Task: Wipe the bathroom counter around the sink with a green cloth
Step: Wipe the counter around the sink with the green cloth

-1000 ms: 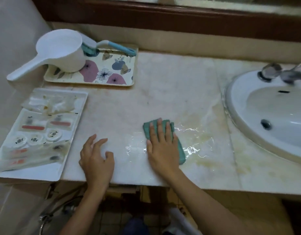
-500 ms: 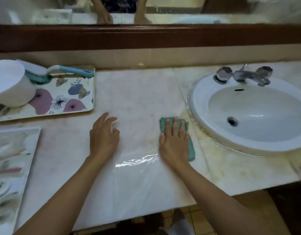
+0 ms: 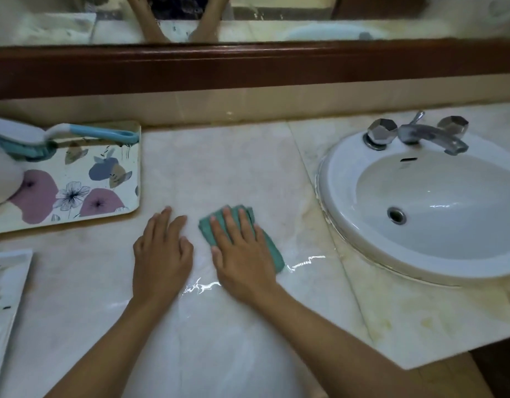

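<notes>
A folded green cloth (image 3: 272,248) lies flat on the pale marble counter (image 3: 219,168), left of the white oval sink (image 3: 345,179). My right hand (image 3: 242,254) presses on the cloth with straight fingers and covers most of it. My left hand (image 3: 161,254) rests flat on the bare counter just to the left of the cloth, fingers spread and holding nothing. Wet streaks shine on the counter below and to the right of the cloth.
A floral tray (image 3: 104,179) stands at the back left with a blue-handled brush (image 3: 98,133) and a white scoop (image 3: 1,179) on it. A white tray (image 3: 9,282) sits at the left edge. A chrome faucet (image 3: 420,133) tops the sink. A mirror frame (image 3: 248,70) runs behind.
My right hand has slid the cloth left, away from the sink and close to my left hand. The view has shifted right and up since a second ago.
</notes>
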### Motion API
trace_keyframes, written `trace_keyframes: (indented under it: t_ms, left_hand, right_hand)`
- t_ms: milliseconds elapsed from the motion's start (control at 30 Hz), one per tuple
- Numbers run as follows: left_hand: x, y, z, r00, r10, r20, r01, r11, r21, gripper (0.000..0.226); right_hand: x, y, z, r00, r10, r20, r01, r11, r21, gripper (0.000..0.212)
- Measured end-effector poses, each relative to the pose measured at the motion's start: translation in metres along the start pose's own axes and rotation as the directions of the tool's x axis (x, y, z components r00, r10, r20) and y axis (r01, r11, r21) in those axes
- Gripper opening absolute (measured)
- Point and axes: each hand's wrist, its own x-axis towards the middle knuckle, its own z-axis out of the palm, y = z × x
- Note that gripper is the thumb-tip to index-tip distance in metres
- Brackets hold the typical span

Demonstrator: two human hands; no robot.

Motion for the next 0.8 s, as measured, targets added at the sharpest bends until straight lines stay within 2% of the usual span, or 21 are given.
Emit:
trace_keyframes:
  t_ms: [100, 167, 267, 333, 400, 433, 500, 600, 633, 700, 800]
  left_hand:
    - [0.0, -0.001, -0.001, 1.0, 0.001, -0.008, -0.001, 1.0, -0.014, 0.051]
    - [0.0, -0.002, -0.001, 1.0, 0.002, -0.011, -0.002, 1.0, -0.026, 0.051]
    - [0.0, 0.0, -0.002, 1.0, 0.001, -0.008, -0.001, 0.999, -0.035, 0.05]
    - [0.0, 0.001, -0.003, 1.0, 0.002, -0.01, -0.002, 0.999, -0.034, 0.049]
    - [-0.001, 0.001, -0.003, 1.0, -0.005, -0.013, 0.005, 1.0, -0.031, 0.049]
    - [-0.001, 0.001, -0.003, 1.0, -0.006, -0.019, 0.006, 1.0, -0.028, 0.048]
    - [-0.001, 0.002, -0.002, 1.0, -0.005, -0.03, 0.004, 1.0, -0.019, 0.048]
    - [0.0, 0.002, 0.0, 0.999, -0.003, -0.037, 0.004, 1.0, 0.001, 0.048]
    - [0.0, 0.003, 0.0, 0.999, -0.002, -0.039, 0.003, 1.0, 0.005, 0.048]
    - [-0.001, 0.003, 0.0, 0.999, -0.007, -0.042, 0.007, 1.0, 0.006, 0.049]
    - [-0.001, 0.004, -0.002, 0.999, -0.005, -0.038, 0.005, 1.0, 0.003, 0.05]
  right_hand:
    - [0.059, 0.015, -0.01, 0.995, -0.075, 0.066, 0.078, 0.996, -0.032, 0.058]
    - [0.086, 0.04, -0.021, 0.997, -0.05, 0.066, 0.053, 0.998, -0.036, 0.057]
    - [0.101, 0.08, -0.035, 0.988, 0.156, 0.02, -0.156, 0.988, -0.005, 0.057]
    - [0.087, 0.095, -0.038, 0.945, 0.324, -0.054, -0.325, 0.946, -0.01, 0.057]
    - [0.052, 0.09, -0.033, 0.906, 0.406, -0.117, -0.413, 0.91, -0.037, 0.059]
    - [0.028, 0.086, -0.028, 0.908, 0.396, -0.138, -0.406, 0.913, -0.05, 0.06]
    - [-0.022, 0.082, -0.024, 0.947, 0.287, -0.146, -0.301, 0.949, -0.087, 0.061]
    - [-0.051, 0.107, -0.033, 0.992, 0.117, -0.04, -0.121, 0.988, -0.101, 0.061]
    - [-0.045, 0.115, -0.036, 0.993, 0.115, -0.016, -0.116, 0.988, -0.102, 0.062]
    - [-0.018, 0.118, -0.038, 0.976, 0.213, -0.039, -0.216, 0.971, -0.106, 0.066]
    - [0.02, 0.084, -0.027, 0.886, 0.448, -0.121, -0.457, 0.888, -0.059, 0.062]
